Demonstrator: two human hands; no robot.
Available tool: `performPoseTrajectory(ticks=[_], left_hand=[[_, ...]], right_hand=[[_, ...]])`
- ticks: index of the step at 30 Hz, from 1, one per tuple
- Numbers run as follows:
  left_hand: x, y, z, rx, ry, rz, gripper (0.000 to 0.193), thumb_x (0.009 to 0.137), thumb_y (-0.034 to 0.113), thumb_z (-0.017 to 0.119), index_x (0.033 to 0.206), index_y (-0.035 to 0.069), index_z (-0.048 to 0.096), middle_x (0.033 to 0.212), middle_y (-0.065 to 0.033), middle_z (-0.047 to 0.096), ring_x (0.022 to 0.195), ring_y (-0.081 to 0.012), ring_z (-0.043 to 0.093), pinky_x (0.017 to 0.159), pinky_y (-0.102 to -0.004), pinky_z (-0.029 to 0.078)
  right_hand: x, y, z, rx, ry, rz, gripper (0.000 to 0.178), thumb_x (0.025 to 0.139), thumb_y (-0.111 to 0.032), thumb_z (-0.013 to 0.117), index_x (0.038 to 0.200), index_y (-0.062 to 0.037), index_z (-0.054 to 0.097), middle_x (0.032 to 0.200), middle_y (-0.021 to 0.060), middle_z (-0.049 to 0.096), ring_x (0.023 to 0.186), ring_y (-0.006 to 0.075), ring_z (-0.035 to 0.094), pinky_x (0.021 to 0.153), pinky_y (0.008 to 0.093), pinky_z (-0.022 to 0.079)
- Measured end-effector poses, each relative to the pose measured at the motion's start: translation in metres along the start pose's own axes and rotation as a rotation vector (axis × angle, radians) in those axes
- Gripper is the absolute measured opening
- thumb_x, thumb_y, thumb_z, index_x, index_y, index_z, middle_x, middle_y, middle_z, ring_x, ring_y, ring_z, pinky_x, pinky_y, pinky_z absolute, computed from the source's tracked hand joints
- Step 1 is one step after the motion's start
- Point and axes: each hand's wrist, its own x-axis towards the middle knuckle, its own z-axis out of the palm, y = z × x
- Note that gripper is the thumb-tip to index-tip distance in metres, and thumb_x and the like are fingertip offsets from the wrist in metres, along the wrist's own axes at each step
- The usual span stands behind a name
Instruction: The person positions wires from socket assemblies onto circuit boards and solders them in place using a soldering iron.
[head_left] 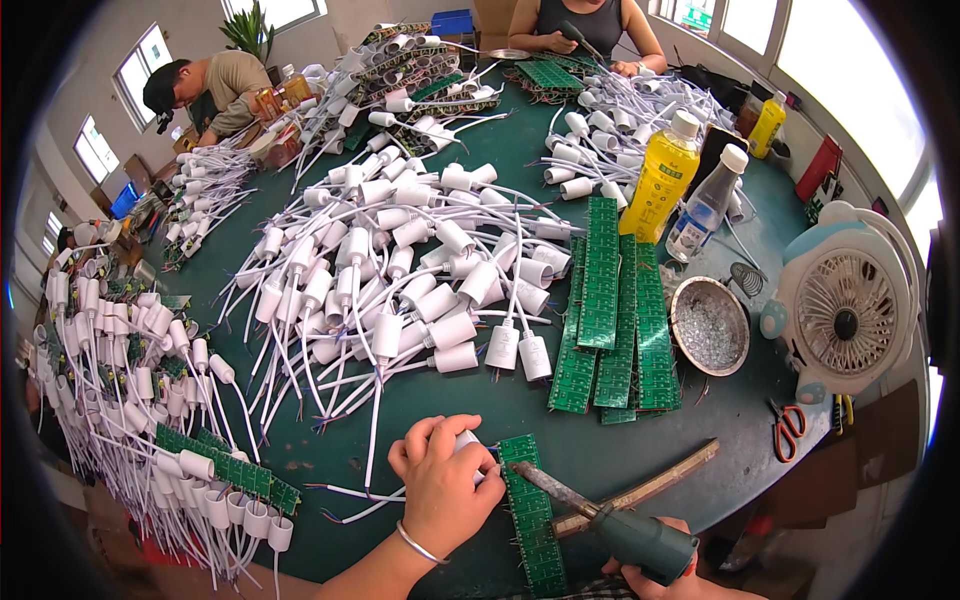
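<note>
My left hand (440, 488), a metal bangle at its wrist, is closed around a white cylindrical socket (467, 441) at the upper end of a green circuit board strip (533, 525). Fingers cover most of that socket. A green-handled soldering iron (640, 540) is gripped in my right hand (662, 575). Its tip reaches the strip's upper part, close to my left fingertips; contact I cannot tell. Under the iron lies a wooden stick (655, 487), reaching to the strip's edge. Loose white cables with bare ends (365, 495) lie left of my left hand.
A big heap of white sockets (400, 260) fills the table's middle. Green board stacks (600, 300), bottles (665, 170), a metal bowl (708, 325), a fan (845, 310) and scissors (788, 430) stand or lie rightward. Wired boards (230, 470) line the left. Two people work at the far side.
</note>
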Motion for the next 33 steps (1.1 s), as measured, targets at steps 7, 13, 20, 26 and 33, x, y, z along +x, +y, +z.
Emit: performPoseTrajectory(ticks=[7,13,20,26,33], left_hand=[[0.0,0.001,-0.001,-0.011,-0.016,-0.009,0.01,0.066,0.013,0.072,0.067,0.014,0.061,0.122,-0.0024,0.056,0.118,-0.0319,0.041,0.096,-0.0487,0.023],[0.001,-0.001,-0.001,-0.011,-0.015,-0.007,0.008,0.068,0.013,0.071,0.068,0.013,0.063,0.119,-0.0012,0.058,0.116,-0.0283,0.043,0.093,-0.047,0.023],[0.003,-0.004,-0.001,-0.024,-0.034,0.001,0.007,0.069,0.014,0.071,0.068,0.013,0.064,0.118,0.0003,0.058,0.114,-0.0266,0.044,0.092,-0.0463,0.024],[0.004,-0.002,0.0,-0.016,-0.038,-0.004,0.007,0.069,0.014,0.071,0.068,0.013,0.064,0.117,0.0005,0.059,0.113,-0.026,0.044,0.092,-0.0462,0.024],[0.004,-0.002,0.002,-0.003,-0.019,0.006,0.006,0.068,0.014,0.07,0.067,0.013,0.064,0.117,0.0006,0.059,0.113,-0.0256,0.044,0.092,-0.0462,0.024]], right_hand=[[0.0,0.004,0.002,0.169,0.015,0.101,0.05,0.085,0.01,0.059,0.13,0.0052,0.038,0.094,0.0139,0.066,0.078,0.0189,0.067,0.074,0.0324,0.054],[0.004,0.003,0.001,0.177,-0.016,0.117,0.045,0.084,0.009,0.061,0.126,0.005,0.044,0.093,0.0138,0.066,0.077,0.0185,0.067,0.073,0.0319,0.055],[0.007,0.001,0.005,0.18,0.008,0.138,0.043,0.084,0.007,0.063,0.123,0.0045,0.045,0.092,0.0126,0.066,0.076,0.0171,0.066,0.07,0.0302,0.054],[0.009,-0.005,0.005,0.146,-0.029,0.152,0.046,0.083,0.006,0.064,0.124,0.0037,0.044,0.089,0.0112,0.065,0.074,0.016,0.065,0.069,0.0299,0.054],[0.01,-0.011,0.001,0.226,0.063,0.116,0.026,0.087,0.002,0.06,0.113,0.0044,0.059,0.088,0.011,0.065,0.072,0.0176,0.064,0.068,0.0319,0.052]])
